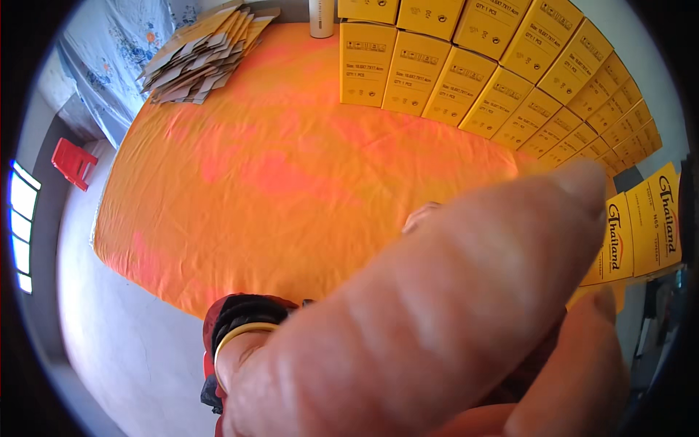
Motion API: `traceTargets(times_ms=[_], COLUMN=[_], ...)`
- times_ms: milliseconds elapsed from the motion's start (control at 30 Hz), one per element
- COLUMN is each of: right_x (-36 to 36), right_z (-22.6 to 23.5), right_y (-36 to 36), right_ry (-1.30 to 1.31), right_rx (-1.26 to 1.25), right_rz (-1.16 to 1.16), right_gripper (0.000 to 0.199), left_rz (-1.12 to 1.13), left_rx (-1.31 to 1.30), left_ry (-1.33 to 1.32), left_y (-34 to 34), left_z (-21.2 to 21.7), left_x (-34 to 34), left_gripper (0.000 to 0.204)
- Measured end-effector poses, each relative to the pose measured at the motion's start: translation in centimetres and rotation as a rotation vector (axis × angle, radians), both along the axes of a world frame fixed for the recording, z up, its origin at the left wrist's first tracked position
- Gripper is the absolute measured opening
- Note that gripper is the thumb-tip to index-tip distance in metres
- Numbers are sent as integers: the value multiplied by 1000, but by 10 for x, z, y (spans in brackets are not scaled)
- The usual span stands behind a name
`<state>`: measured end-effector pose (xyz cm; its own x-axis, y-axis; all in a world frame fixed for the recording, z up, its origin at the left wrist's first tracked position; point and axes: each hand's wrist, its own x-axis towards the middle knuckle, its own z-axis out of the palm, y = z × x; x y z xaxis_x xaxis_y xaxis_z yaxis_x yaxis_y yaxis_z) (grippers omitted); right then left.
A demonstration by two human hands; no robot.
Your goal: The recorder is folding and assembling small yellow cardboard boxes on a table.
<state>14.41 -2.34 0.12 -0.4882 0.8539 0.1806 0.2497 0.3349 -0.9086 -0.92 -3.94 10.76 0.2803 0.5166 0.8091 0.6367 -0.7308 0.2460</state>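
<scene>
Very close to the lens, my left hand (437,306) fills the lower middle and right of the head view. One long digit stretches up to the right, and another finger shows apart from it below. Nothing is seen between them. A yellow bangle (240,333) and a dark, red-edged sleeve (251,309) circle the wrist. Behind the big digit, a small bit of what seems to be my right hand (421,216) shows over the orange cloth; its fingers are mostly hidden, so its grip is unclear.
An orange cloth (240,197) covers the table. Yellow boxes (466,87) stand stacked along the back right, flat yellow cartons (641,226) lie at the right. Folded cartons (200,58) pile up far left near a white bottle (321,18). A red stool (73,162) stands on the floor.
</scene>
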Motion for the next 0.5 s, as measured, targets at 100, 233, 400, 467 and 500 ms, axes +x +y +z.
traceTargets(times_ms=[100,233,400,467,500], right_x=[18,19,54,65,63], right_z=[-40,-45,-90,-102,-104], right_y=[-2,-2,41,45,45], right_ry=[-21,88,470,614,661], right_rx=[-150,-495,-902,-929,-946], right_rz=[66,45,62,53,39], right_gripper=[9,12,16,16,15], left_rz=[44,114,114,129,132], left_rx=[-68,-137,-219,-230,-239], left_ry=[4,-8,5,-6,-6], left_y=[-24,-53,-81,-53,-49], left_z=[6,-2,-2,15,21], left_x=[-17,-41,-15,-12,-6], left_gripper=[13,13,17,18,20])
